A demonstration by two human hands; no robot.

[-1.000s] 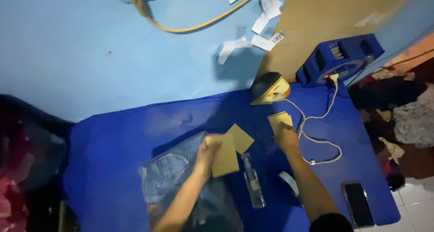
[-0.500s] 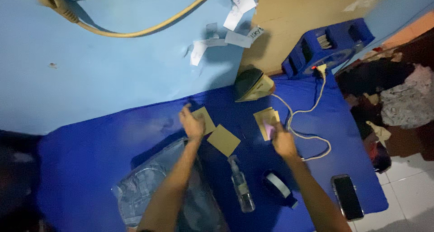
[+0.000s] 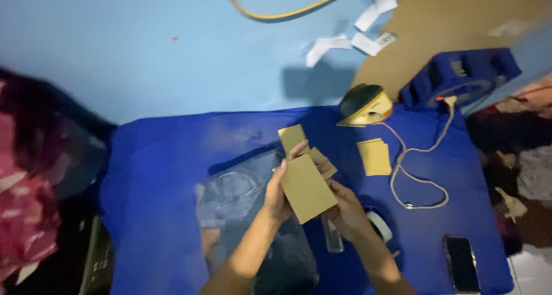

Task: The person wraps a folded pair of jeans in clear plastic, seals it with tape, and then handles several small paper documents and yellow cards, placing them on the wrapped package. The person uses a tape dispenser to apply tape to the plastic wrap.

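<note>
My left hand (image 3: 278, 193) and my right hand (image 3: 345, 210) together hold a tan cardboard piece (image 3: 307, 187) above the blue table cloth (image 3: 167, 174). Two more tan cardboard pieces lie just behind it: one (image 3: 291, 137) flat on the cloth and one (image 3: 322, 161) partly hidden under the held piece. A small stack of tan cardboard pieces (image 3: 374, 156) rests to the right. A clear plastic bag (image 3: 241, 197) lies under my left forearm.
A clothes iron (image 3: 363, 104) stands on end at the back, its cord (image 3: 417, 174) looping over the cloth. A tape roll (image 3: 379, 225) and a clear bottle (image 3: 333, 237) lie beside my right hand. A phone (image 3: 462, 263) lies near right; a blue crate (image 3: 460, 76) behind.
My hands were apart on separate cardboard pieces; they have come together and now hold one piece up between them. The camera view has shifted.
</note>
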